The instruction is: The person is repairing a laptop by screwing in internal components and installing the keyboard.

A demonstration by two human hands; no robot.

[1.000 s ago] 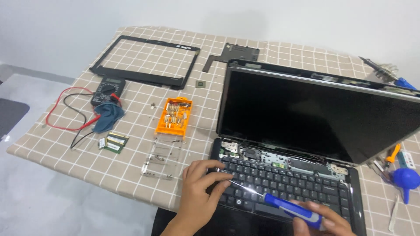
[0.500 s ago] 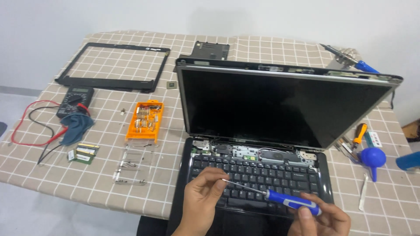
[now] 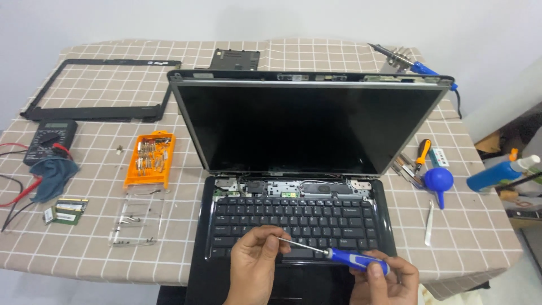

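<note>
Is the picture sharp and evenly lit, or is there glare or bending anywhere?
Head view: soft, even light with faint shadows; the dark laptop screen shows no strong glare. The wide lens bows the table edges. The screwdriver, left hand and right hand look sharp, with no obvious blur.

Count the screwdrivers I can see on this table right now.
2: a blue-handled screwdriver in the right hand, and an orange-handled one right of the laptop. Others may be hidden.

Plain pale wall (image 3: 316, 20) beyond the fingers, evenly lit with soft shadows. Beneath them, a table (image 3: 84, 248) covered in a beige cloth with a white grid. Grey floor (image 3: 51, 291) at lower left of the fingers.
</note>
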